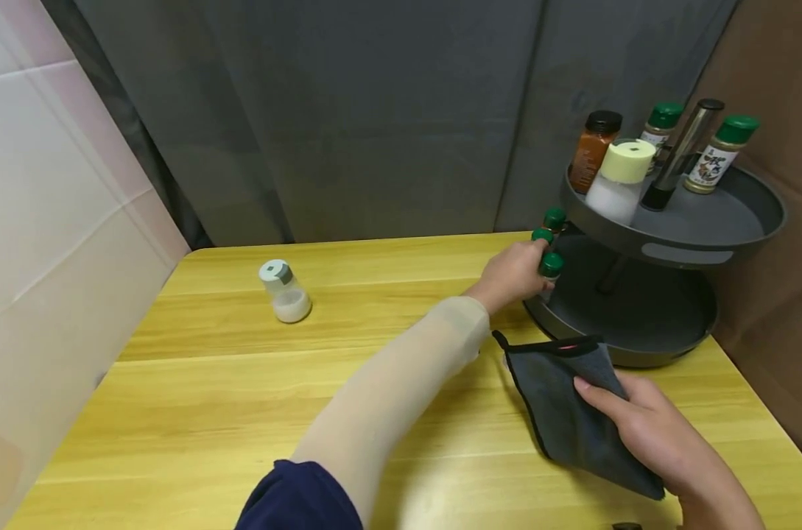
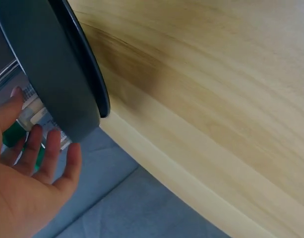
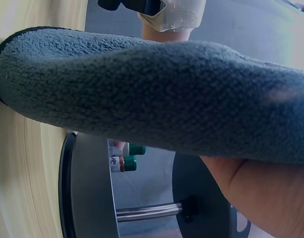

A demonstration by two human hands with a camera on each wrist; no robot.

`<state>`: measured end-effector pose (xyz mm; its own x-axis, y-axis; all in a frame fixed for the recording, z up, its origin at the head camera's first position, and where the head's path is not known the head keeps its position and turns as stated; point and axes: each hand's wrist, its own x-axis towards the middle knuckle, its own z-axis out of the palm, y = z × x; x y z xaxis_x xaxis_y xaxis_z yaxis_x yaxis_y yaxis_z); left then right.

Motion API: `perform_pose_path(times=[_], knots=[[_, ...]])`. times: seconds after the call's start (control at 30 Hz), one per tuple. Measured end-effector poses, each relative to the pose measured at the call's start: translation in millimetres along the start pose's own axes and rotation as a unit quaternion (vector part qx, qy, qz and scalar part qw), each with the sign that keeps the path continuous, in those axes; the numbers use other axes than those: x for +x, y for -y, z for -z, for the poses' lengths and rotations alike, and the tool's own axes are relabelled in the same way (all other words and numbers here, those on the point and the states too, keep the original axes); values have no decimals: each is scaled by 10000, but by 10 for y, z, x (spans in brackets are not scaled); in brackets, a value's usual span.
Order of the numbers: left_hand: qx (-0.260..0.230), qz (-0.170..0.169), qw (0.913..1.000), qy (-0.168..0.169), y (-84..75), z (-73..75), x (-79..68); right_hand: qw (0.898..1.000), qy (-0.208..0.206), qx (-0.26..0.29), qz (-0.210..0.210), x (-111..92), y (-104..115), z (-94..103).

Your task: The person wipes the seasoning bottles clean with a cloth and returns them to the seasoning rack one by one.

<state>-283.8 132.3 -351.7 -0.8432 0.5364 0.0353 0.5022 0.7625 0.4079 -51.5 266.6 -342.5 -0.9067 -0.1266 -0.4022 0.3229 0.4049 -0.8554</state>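
My left hand [image 1: 516, 276] reaches to the left edge of the lower tier [image 1: 639, 324] of a dark grey two-tier turntable rack. Its thumb and fingers are around a green-capped spice bottle [image 1: 551, 266]; other green-capped bottles [image 1: 554, 218] stand right beside it. In the left wrist view the fingers of the left hand [image 2: 37, 173] curve in front of these bottles, partly hiding them. My right hand [image 1: 659, 427] holds a folded grey cloth [image 1: 566, 405] with black edging, thumb on top. The cloth [image 3: 156, 94] fills much of the right wrist view.
The upper tier [image 1: 739, 221] bears a black-capped orange-brown jar [image 1: 593, 154], a yellow-lidded shaker [image 1: 619, 184], a metal-and-black cylinder [image 1: 682, 154] and green-capped bottles [image 1: 712, 162]. A white-capped shaker [image 1: 288, 294] stands on the wooden table [image 1: 208, 412]. Curtains [image 1: 374, 132] hang behind.
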Motion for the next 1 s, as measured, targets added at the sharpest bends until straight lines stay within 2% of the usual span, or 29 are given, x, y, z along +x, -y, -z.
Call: perform_pose_path(times=[0.1,0.27,0.37,0.47,0.6,0.73,0.93,1.0], knots=[[20,128,9999,-74,28,9,-41,10000,65,-3,-21,10,25,-17],[50,112,9999,-6,49,65,-107,9999,55,122,54,28,50,-52],[-51,69,10000,6,75,149,-186,9998,-55,94,158,54,72,-55],[-315,-28,9995,-91,146,287,-335,9991,-267,96,302,75,101,-58],[-1002,-103,9939,-452,312,542,-653,9971,-499,245,525,93,147,-95],[-1748,-132,9797,-973,504,740,-1051,9941,-580,452,801,111,202,-139],[-2010,-119,9656,-1644,758,851,-1678,9877,-608,1020,1018,158,287,-182],[-2225,-84,9565,-1887,823,857,-1873,9856,-542,1237,1022,183,309,-192]])
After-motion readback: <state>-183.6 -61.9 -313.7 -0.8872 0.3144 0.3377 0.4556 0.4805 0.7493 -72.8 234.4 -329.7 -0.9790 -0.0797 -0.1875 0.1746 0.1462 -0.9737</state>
